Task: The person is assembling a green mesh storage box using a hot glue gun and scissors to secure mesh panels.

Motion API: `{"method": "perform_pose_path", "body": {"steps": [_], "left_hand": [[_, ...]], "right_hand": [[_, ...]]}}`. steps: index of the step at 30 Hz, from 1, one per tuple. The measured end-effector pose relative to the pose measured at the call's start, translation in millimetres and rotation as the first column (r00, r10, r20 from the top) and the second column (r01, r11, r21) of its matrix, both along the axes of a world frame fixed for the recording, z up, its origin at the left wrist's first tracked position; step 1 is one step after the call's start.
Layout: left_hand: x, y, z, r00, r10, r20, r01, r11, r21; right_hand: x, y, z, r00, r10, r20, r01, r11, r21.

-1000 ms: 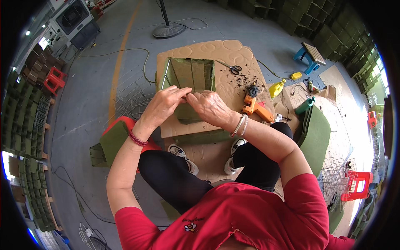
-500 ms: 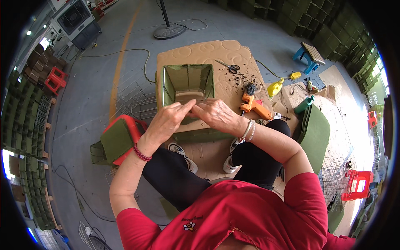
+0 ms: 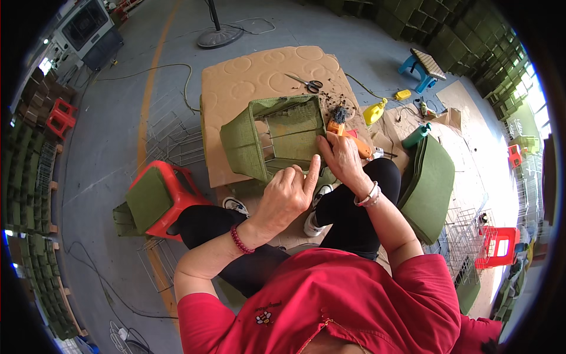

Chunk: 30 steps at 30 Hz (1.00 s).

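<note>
A green fabric-covered wire-frame box (image 3: pixel 242 144) sits tilted on the cardboard-topped work surface (image 3: pixel 227 79), its open side turned up toward me. My right hand (image 3: pixel 343 158) grips its near right corner, fingers bent over the rim. At the near edge of the box is my left hand (image 3: pixel 289 192), its index finger stretched out along the rim and the other fingers curled against the edge; its thumb is hidden. Beside the right hand lies an orange glue gun (image 3: pixel 354 140), partly covered by that hand. Scissors (image 3: pixel 306 84) with black handles rest farther back among dark scraps.
To my left is a red stool (image 3: pixel 177 194) with a green panel on it. On the right are a stack of green panels (image 3: pixel 430 183), a green bottle (image 3: pixel 416 135), a yellow bottle (image 3: pixel 374 111) and wire frames (image 3: pixel 466 239). A blue-legged stool (image 3: pixel 421 71) stands farther off.
The box has been tipped and turned so that its side shows at the left. My right hand has moved right to its corner; my left hand has moved right and nearer to me.
</note>
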<state>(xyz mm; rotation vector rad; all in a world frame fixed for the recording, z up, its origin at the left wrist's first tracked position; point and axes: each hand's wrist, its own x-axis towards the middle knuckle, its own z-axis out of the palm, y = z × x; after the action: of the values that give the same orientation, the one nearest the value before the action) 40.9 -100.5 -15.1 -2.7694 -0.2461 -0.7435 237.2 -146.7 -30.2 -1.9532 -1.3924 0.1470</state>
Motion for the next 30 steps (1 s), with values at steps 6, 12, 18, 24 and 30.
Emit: {"method": "perform_pose_path", "body": {"steps": [6, 12, 18, 24, 30], "left_hand": [[3.8, -14.3, -7.8, 0.999, 0.01, 0.047, -0.012, 0.999, 0.045], [5.2, -14.7, -12.0, 0.999, 0.046, 0.017, -0.047, 0.998, 0.031], [9.2, -15.3, -8.6, 0.999, 0.043, 0.021, -0.044, 0.997, 0.067], [7.9, -18.8, -9.0, 0.999, 0.044, 0.011, -0.045, 0.997, 0.068], [11.8, -19.9, -9.8, 0.999, 0.033, -0.019, -0.031, 0.996, 0.085]], "right_hand": [[2.0, -10.2, 1.3, 1.0, 0.015, 0.026, -0.014, 0.999, -0.04], [1.6, -2.0, 9.7, 0.994, -0.007, 0.106, 0.002, 0.999, 0.043], [6.6, 6.9, -1.2, 1.0, -0.024, -0.01, 0.025, 0.998, 0.051], [5.4, 4.9, 20.6, 0.991, 0.007, 0.133, -0.003, 1.0, -0.028], [14.1, 22.3, 3.5, 0.996, -0.039, 0.078, 0.026, 0.986, 0.166]]}}
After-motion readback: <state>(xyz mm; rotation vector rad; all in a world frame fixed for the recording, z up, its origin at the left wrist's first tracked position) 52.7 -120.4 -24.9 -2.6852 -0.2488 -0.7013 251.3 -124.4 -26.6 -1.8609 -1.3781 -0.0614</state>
